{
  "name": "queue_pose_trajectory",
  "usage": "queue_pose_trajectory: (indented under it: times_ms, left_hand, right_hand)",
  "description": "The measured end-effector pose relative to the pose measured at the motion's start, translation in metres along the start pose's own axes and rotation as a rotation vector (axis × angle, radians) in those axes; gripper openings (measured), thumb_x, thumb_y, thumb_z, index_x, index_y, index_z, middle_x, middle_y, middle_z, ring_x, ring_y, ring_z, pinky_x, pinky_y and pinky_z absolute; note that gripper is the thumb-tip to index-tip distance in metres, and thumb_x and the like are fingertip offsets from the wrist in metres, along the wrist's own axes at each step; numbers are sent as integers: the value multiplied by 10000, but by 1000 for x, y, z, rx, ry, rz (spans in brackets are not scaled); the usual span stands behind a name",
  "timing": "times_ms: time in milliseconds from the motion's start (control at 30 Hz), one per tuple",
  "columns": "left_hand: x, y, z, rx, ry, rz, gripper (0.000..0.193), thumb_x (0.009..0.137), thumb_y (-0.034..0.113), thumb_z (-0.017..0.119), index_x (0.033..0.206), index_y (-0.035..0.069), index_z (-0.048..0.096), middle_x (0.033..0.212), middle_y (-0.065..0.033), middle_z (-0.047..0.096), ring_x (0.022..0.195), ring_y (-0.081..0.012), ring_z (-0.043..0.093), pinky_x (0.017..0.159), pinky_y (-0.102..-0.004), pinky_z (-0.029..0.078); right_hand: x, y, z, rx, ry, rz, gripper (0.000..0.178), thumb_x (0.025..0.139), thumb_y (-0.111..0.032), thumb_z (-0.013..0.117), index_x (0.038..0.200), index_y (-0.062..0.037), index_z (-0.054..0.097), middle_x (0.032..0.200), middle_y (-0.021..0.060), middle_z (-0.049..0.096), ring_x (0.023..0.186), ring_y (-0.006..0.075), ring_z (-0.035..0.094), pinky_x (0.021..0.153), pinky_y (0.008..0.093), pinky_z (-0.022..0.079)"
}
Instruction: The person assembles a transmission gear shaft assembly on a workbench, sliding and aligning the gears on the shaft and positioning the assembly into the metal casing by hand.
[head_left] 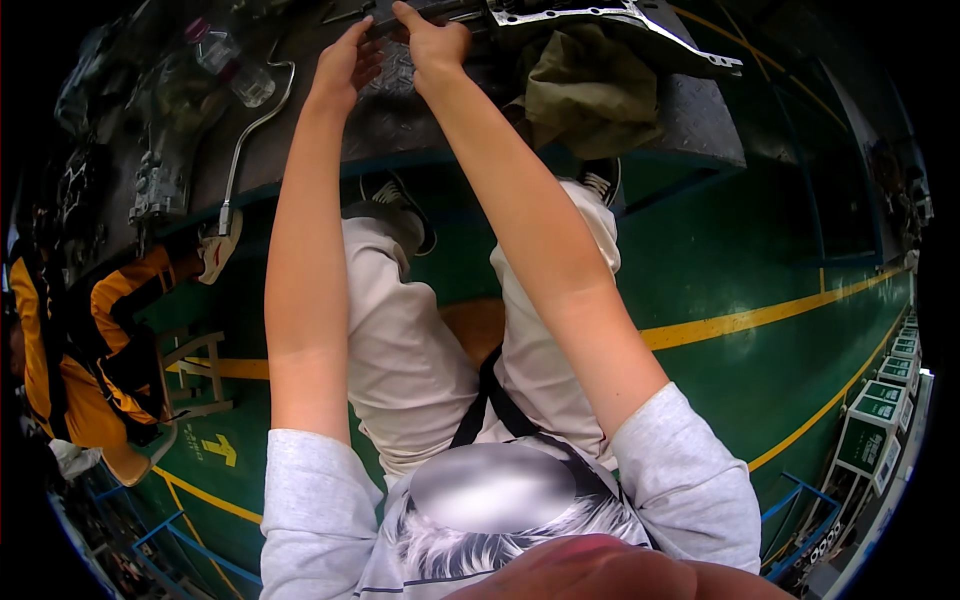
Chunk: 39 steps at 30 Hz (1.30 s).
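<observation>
At the top of the head view both my hands reach over a dark metal workbench [395, 105]. My left hand [343, 68] is open, its thumb raised and its fingers apart, pointing toward the other hand. My right hand [436, 44] faces it a short gap away, thumb stretched out, with most of its other fingers hidden. No held object shows in either hand. Just right of my right hand is a silvery metal casing [560, 14] with a holed flange. Below the casing a crumpled olive cloth [590, 90] hangs over the bench edge.
A clear plastic bottle [230, 62] lies at the left, beside a long bent metal wrench [240, 140]. A metal assembly [158, 188] sits near the bench's left edge. Someone in yellow-and-black trousers [110, 330] is close by on the left. Green-and-white boxes [868, 430] line the far right.
</observation>
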<state>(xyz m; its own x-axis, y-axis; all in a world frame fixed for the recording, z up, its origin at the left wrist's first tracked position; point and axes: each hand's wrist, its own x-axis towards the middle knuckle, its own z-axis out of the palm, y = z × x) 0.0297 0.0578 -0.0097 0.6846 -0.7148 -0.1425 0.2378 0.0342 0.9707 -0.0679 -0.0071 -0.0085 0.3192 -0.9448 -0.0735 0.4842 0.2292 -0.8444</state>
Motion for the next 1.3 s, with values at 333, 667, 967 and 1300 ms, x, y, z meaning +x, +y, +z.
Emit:
queue_pose_trajectory:
  times_ms: [333,667,967,1300]
  left_hand:
    - [15,-7,-13,-239,-14,-174,204,864,222,496,828,40,581,705,-40,563,623,-147,526,580,-281,462]
    - [9,-7,-11,-150,46,-148,209,833,278,552,874,74,575,751,-22,558,684,-141,520,646,-279,451]
    - [-3,2,10,44,-158,74,292,835,288,640,1045,91,592,876,-13,615,730,-105,557,655,-240,449]
    - [-4,-3,11,68,-226,202,309,858,298,630,1020,38,593,824,-5,585,703,-95,534,647,-254,464]
  right_hand:
    - [24,27,-15,429,-437,41,130,803,-74,668,921,-24,646,903,69,670,832,172,632,813,294,477]
    - [-1,-1,-1,4,-28,37,279,709,-152,773,822,9,575,797,78,624,709,185,635,635,281,513]
    - [35,17,-4,355,-232,37,255,795,-127,655,1007,-79,523,897,34,590,812,140,563,712,309,454]
    - [30,11,-16,464,-433,62,119,837,-66,569,954,-88,557,936,44,618,844,180,590,759,325,466]
